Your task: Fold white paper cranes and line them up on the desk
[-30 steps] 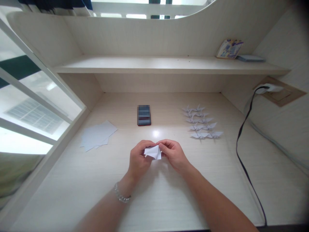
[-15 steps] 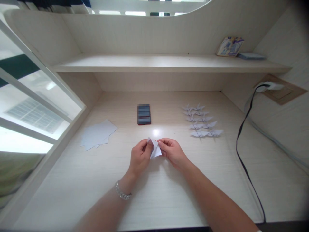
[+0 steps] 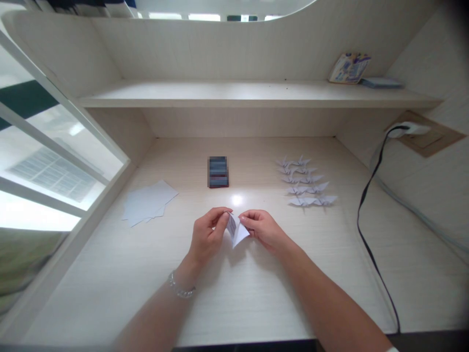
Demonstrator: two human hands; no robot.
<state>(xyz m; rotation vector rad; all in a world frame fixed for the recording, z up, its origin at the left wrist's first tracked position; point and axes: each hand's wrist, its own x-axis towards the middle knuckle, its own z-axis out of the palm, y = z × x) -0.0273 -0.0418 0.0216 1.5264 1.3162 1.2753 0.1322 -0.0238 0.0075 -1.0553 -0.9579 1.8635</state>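
A small piece of folded white paper (image 3: pixel 238 233) is between my two hands, just above the desk, with a fold spread apart and a pointed corner facing me. My left hand (image 3: pixel 210 230) pinches its left edge between thumb and fingers; a clear beaded bracelet circles that wrist. On the other side, my right hand (image 3: pixel 263 227) grips the right edge with thumb and forefinger. Several folded paper cranes (image 3: pixel 308 189) stand in paired rows to the right. Flat white paper sheets (image 3: pixel 148 203) lie overlapping at the left.
A dark phone-like rectangle (image 3: pixel 218 172), its screen blurred out, lies beyond my hands. A black cable (image 3: pixel 361 230) runs from the wall socket (image 3: pixel 427 134) down the desk's right side. Above the back is a shelf (image 3: pixel 220 92) holding a colourful booklet (image 3: pixel 350 68).
The folded paper has turned and its fold is spread wider, with the pointed corner lower. My left hand has shifted slightly left, its thumb now at the paper's upper edge.
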